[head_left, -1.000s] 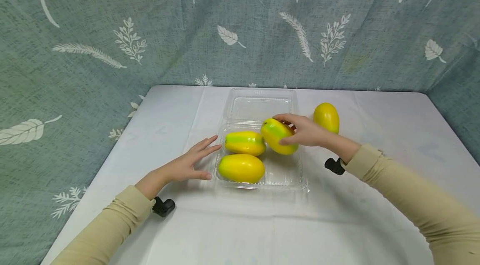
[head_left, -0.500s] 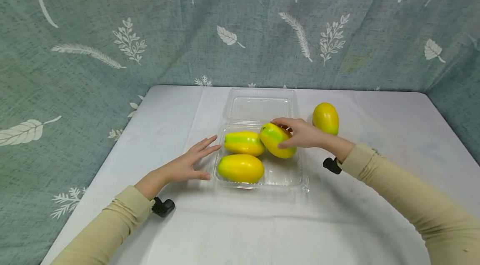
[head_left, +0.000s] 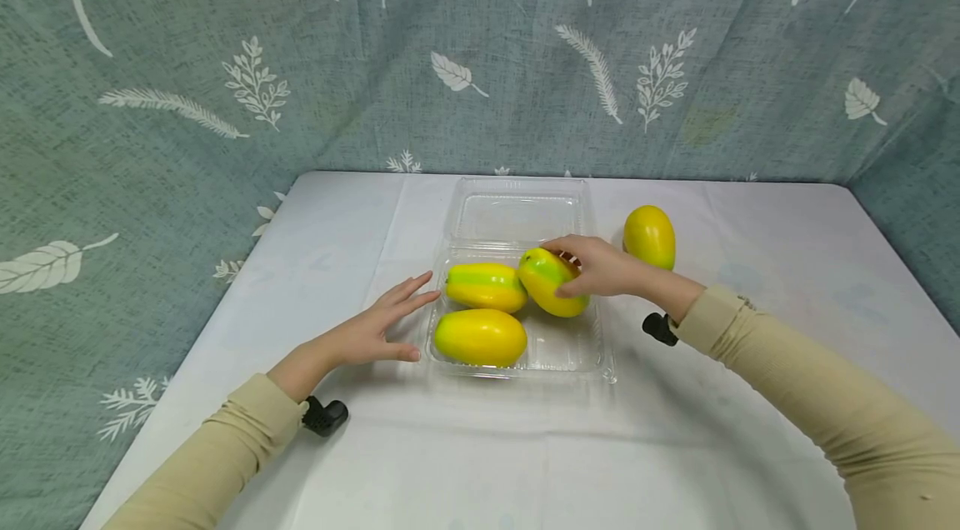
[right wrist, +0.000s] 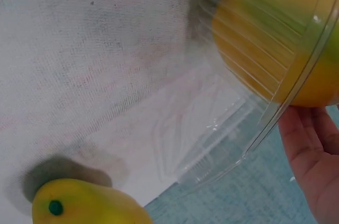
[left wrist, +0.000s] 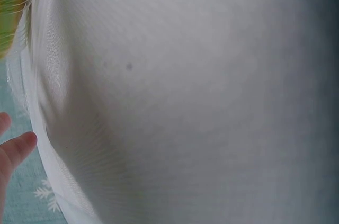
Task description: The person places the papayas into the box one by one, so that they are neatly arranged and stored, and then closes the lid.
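Note:
My right hand [head_left: 606, 267] grips a yellow-green papaya [head_left: 553, 287] in the right back part of a clear plastic clamshell box [head_left: 558, 352]. Its stem end leans against another papaya [head_left: 487, 290], which lies crosswise on the box's left side. In front of that one lies a third papaya [head_left: 480, 338]. The right wrist view shows the held papaya [right wrist: 265, 49] through the box's ribbed wall, with fingers [right wrist: 304, 139] against it. Beside the box's left edge, my left hand [head_left: 378, 328] has its fingers spread and holds nothing. Only its fingertips [left wrist: 21, 147] show in the left wrist view.
The box's clear lid [head_left: 517, 217] lies folded back behind it. One more papaya [head_left: 649, 237] stands on the white-covered table [head_left: 480, 463], behind my right wrist. A patterned cloth [head_left: 480, 55] hangs around the back and sides.
My right hand has lowered the held papaya slightly toward me into the box, and in the last half second it barely moves. The left hand stays beside the box.

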Action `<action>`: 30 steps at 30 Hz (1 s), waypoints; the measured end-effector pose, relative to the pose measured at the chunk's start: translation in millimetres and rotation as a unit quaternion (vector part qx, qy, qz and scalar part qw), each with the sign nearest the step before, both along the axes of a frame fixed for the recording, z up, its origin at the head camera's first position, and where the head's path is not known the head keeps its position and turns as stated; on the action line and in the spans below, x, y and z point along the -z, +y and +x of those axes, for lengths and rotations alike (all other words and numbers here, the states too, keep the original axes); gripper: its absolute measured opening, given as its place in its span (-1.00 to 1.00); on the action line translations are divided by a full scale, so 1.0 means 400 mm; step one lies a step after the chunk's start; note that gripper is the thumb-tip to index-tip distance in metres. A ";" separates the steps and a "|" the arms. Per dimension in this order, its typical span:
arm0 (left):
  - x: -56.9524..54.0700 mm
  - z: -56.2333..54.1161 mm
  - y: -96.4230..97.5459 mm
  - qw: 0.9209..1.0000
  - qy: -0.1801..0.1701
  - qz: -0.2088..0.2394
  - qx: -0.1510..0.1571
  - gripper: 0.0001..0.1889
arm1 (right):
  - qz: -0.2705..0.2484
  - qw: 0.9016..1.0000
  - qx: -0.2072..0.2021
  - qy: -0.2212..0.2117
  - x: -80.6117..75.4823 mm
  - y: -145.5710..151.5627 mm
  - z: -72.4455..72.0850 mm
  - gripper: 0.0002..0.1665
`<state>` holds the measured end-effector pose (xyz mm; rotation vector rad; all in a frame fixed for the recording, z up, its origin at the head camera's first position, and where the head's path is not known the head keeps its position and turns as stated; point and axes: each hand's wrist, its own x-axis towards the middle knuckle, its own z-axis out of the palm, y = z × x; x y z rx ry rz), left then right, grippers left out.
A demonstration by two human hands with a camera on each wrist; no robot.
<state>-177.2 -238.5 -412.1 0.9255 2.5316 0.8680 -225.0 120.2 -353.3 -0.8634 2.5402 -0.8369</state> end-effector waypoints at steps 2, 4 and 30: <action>0.000 0.000 0.000 1.000 0.001 -0.001 -0.001 -0.15 | 0.002 1.000 -0.001 0.001 0.000 -0.001 -0.002 -0.29; 0.000 0.001 0.000 1.000 0.002 -0.002 0.000 -0.15 | 0.005 1.000 -0.001 0.000 -0.001 -0.002 -0.004 -0.29; -0.005 0.004 0.000 1.000 0.007 -0.001 0.006 -0.16 | 0.025 0.999 0.023 -0.016 -0.012 -0.011 0.007 -0.22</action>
